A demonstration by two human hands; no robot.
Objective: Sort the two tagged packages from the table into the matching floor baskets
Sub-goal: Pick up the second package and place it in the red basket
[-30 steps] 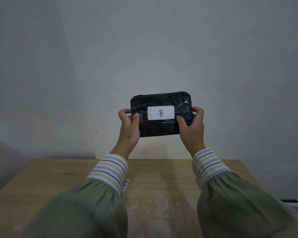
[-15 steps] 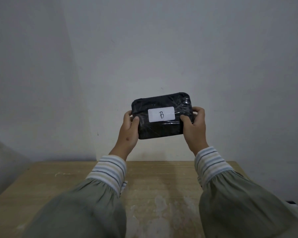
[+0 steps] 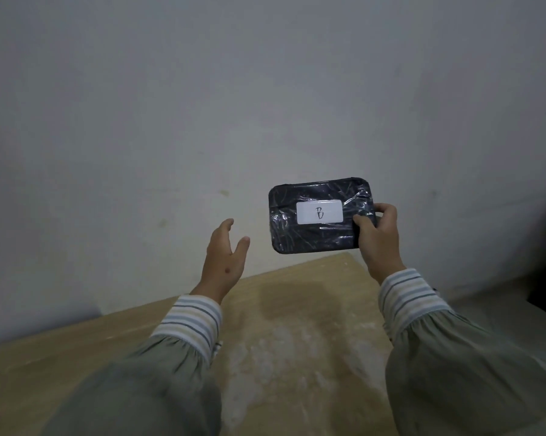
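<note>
1. Landmark: the wooden table [image 3: 297,309]. All places below are given relative to it.

2. The black package [image 3: 320,220] was held in the air above the table's far right corner, in front of the pale wall [image 3: 202,105]. It touched neither table nor wall. It is wrapped in shiny crinkled film.

3. Its white tag [image 3: 319,211] faced the camera, upright, marked "B". Judgement: the face was turned toward the eyes so the letter could be read before choosing a basket.

4. The right hand [image 3: 377,236] gripped the package at its right short edge, thumb on the front face and fingers curled round behind. One end was pinched, so the rest of the package stuck out leftward unsupported. It looked flat and stiff enough to hold level this way.

5. The left hand [image 3: 224,256] was above the table's far edge, left of the package and clear of it. Fingers were spread and loosely extended, holding nothing. Judgement: a one-hand grip frees this hand for balance, or for the other package.

6. Striped cuffs showed under green sleeves on both forearms, which reached out over the tabletop.

7. No second package lay on the visible part of the table. No floor basket was in view. A dark shape [image 3: 545,284] sat off the table's right side; too cut off to identify.

8. Judgement: the step in hand was carrying package B off the table toward its matching basket, probably to the right. Placement not yet done.
</note>
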